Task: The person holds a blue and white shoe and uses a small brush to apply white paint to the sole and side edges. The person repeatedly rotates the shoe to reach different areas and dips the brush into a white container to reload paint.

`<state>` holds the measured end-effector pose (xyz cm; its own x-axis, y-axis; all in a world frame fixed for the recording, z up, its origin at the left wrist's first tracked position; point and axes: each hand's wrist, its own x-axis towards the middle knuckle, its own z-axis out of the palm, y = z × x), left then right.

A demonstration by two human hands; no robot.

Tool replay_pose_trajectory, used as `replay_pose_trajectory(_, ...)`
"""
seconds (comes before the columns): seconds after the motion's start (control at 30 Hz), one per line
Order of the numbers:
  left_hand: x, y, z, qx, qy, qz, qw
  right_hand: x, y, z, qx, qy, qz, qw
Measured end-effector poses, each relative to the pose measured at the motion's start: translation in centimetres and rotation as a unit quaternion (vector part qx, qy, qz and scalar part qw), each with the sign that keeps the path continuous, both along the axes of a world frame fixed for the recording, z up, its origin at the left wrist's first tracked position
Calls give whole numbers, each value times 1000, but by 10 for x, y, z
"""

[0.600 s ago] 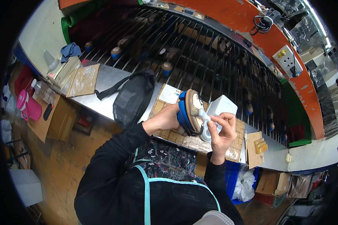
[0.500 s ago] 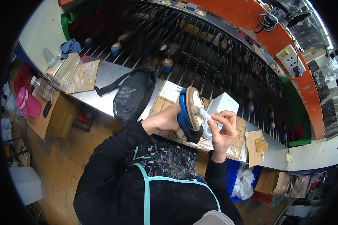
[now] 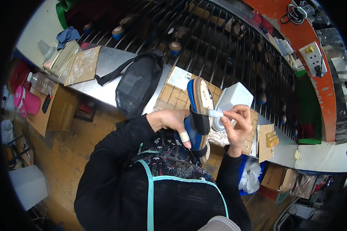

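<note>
My left hand (image 3: 172,120), with a pale bandage around one finger, grips a sandal (image 3: 200,122) with black straps and a tan sole on a blue shoe last. The sandal stands on its side, its sole facing right. Between the thumb and fingertips of my right hand (image 3: 239,126) is a small brush (image 3: 215,113) with a whitish handle. Its bristles meet the sandal near the edge of a black strap. Just behind the right fingers stands a white plastic container (image 3: 236,97), partly covered by them.
Cardboard sheeting (image 3: 164,94) covers the bench under the work. A black mesh bag (image 3: 138,86) lies left, near a stained board (image 3: 83,66). Metal rollers (image 3: 142,34) carrying more lasts run behind. Yellowish blocks (image 3: 272,139) sit right, above a blue bin (image 3: 241,181).
The sandal has turned in my left hand and come lower, showing its strap side more. The brush has moved from the front of the sole to beside the strap.
</note>
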<state>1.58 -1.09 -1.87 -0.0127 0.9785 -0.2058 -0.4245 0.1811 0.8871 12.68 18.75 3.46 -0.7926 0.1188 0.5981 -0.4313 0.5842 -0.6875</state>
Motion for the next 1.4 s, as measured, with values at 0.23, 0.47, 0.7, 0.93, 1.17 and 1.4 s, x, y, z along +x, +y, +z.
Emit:
replay_pose_trajectory(0.23, -3, 2, 3, 13, -13, -64, 998, -12, 9, -14, -83, -47, -15, 995)
replay_pose_trajectory(0.47, -2, -17, 4, 24, -5, 127, 992, 66, 23, -50, -103, -105, -205, 968)
replay_pose_trajectory(0.7, 11, -3, -7, 188, -252, 362, 877, 93, 48, -73, 242, -148, -409, 868)
replay_pose_trajectory(0.93, -5, -5, -25, 196, -341, 228, 891, 80, 55, -73, 341, -123, -371, 855)
replay_pose_trajectory(1.17, 2, -9, -18, 153, -434, 216, 861, 93, 68, -81, 165, -252, -352, 886)
replay_pose_trajectory(1.4, 27, 11, -13, -20, -102, 377, 920, 80, 54, -78, -261, -284, -240, 891)
